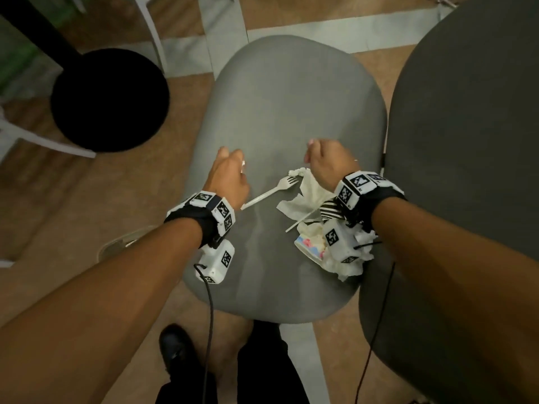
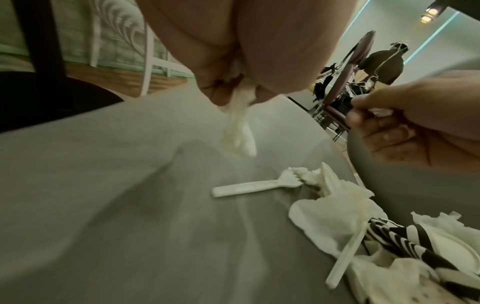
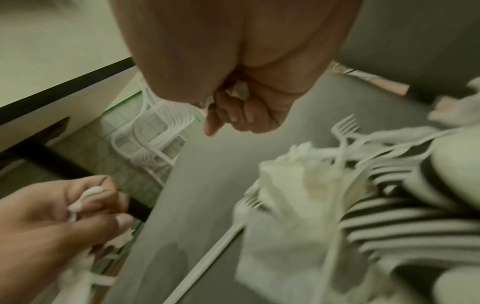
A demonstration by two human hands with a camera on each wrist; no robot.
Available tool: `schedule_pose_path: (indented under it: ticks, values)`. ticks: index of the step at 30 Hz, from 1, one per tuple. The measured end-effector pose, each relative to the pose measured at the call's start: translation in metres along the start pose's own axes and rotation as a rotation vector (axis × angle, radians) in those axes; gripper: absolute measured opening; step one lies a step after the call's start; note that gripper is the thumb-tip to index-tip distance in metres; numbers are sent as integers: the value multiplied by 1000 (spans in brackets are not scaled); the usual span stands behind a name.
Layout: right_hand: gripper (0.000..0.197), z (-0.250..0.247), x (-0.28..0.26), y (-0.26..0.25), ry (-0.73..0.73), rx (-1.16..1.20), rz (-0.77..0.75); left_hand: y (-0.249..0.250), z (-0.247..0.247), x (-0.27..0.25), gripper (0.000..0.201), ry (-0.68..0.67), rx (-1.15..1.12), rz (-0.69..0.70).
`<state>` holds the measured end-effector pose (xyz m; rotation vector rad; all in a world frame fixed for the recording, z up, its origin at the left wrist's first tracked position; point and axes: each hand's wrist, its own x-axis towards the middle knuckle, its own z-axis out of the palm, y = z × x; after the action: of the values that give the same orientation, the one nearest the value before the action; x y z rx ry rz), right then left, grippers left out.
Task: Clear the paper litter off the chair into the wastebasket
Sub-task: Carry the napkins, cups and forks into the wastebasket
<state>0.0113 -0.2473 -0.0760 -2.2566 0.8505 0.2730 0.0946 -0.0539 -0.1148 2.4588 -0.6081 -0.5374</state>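
A light grey chair seat carries litter along its right side: a white plastic fork, a crumpled white napkin, black-and-white striped paper and a tissue wad. Over the seat's left middle, my left hand pinches a white tissue scrap that hangs down from the fingers. My right hand hovers just beyond the napkin, fingers curled round a small white paper piece. No wastebasket is clearly recognisable.
A darker grey chair stands close on the right. A black round base with a black post sits on the floor at the left, beside white chair legs. A pale round rim shows under my left forearm.
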Motion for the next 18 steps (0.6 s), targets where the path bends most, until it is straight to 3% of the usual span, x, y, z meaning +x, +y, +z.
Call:
schedule_pose_path:
  ticks: [2, 7, 12, 15, 18]
  values:
    - [32, 26, -11, -20, -30, 28, -36, -26, -7, -16, 24, 70, -41, -43]
    - [33, 108, -43, -87, -272, 194, -71, -105, -36, -59, 12, 129, -162, -280]
    - [21, 214, -90, -158, -358, 208, -147, -202, -53, -109, 12, 249, -172, -470]
    - [11, 286, -106, -177, -473, 177, -121, -265, -47, -136, 27, 286, -246, -605]
    - [31, 350, -108, -171, -566, 0, -121, -316, -29, -154, 25, 256, -335, -706]
